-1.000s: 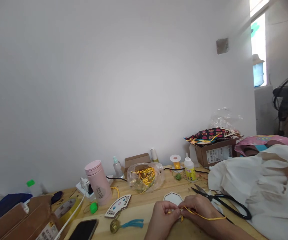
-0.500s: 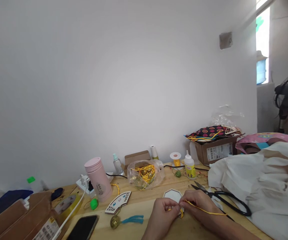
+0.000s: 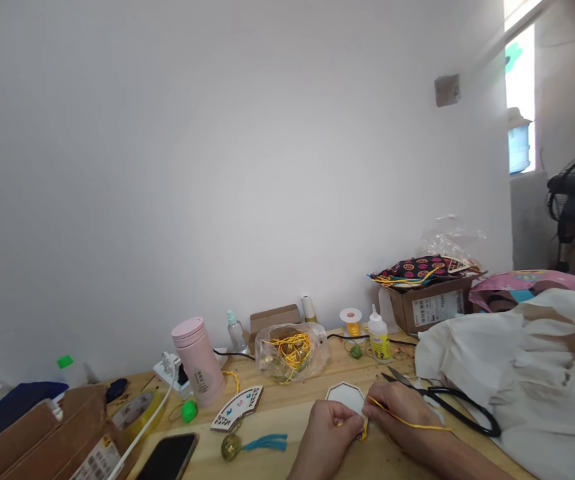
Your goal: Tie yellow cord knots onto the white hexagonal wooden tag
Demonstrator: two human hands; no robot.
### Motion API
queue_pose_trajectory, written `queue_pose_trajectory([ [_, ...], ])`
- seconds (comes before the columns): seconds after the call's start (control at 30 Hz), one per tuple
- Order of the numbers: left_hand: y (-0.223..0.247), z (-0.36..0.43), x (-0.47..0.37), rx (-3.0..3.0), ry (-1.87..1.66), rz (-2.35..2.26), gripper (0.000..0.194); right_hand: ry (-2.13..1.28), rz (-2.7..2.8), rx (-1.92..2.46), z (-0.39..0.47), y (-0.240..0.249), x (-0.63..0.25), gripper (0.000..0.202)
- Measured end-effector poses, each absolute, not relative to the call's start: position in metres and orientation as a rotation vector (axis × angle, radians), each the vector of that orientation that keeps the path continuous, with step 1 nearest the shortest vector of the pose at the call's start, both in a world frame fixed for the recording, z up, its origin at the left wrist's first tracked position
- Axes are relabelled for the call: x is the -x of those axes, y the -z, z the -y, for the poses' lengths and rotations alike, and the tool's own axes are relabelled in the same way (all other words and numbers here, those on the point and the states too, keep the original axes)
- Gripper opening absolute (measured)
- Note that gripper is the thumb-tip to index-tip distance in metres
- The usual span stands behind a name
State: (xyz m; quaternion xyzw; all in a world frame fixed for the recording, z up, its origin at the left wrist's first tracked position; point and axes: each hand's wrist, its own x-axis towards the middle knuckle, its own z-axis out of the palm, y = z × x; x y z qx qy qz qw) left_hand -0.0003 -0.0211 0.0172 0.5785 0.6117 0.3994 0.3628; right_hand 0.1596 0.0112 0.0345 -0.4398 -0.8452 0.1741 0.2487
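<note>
Hands (image 3: pixel 362 427) unmoved; yellow cord (image 3: pixel 407 421) pinched between.

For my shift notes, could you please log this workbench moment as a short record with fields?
left hand: pinches yellow cord
right hand: pinches the same cord, which trails right
beside hands: white octagonal piece, black scissors
left of hands: teal tassel, phone, pink flask
surface: wooden table

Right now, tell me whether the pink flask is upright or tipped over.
Upright. The pink flask stands on its base on the wooden table, lid on top, leaning only slightly in the wide view.
</note>
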Motion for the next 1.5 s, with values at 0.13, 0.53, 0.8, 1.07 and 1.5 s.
queue_pose_trajectory([
  [0.13, -0.016, 0.021, 0.000, -1.445, -1.037, -1.560, 0.032, -0.476, 2.293, 1.225, -0.010, -0.038, -0.160, 0.018],
  [0.53, -0.022, 0.022, -0.002, -1.576, -0.996, -1.633, 0.026, -0.452, 2.324, 1.146, -0.010, -0.035, -0.160, 0.018],
  [0.8, -0.025, 0.020, -0.004, -1.578, -1.050, -1.515, 0.027, -0.410, 2.179, 1.242, -0.014, -0.031, -0.160, 0.023],
  [1.07, -0.030, 0.021, -0.004, -1.532, -1.133, -1.492, 0.022, -0.452, 2.175, 1.105, -0.014, -0.033, -0.160, 0.023],
  [1.5, -0.025, 0.022, -0.006, -1.479, -1.100, -1.383, 0.027, -0.445, 2.229, 0.963, -0.007, -0.036, -0.160, 0.025],
])
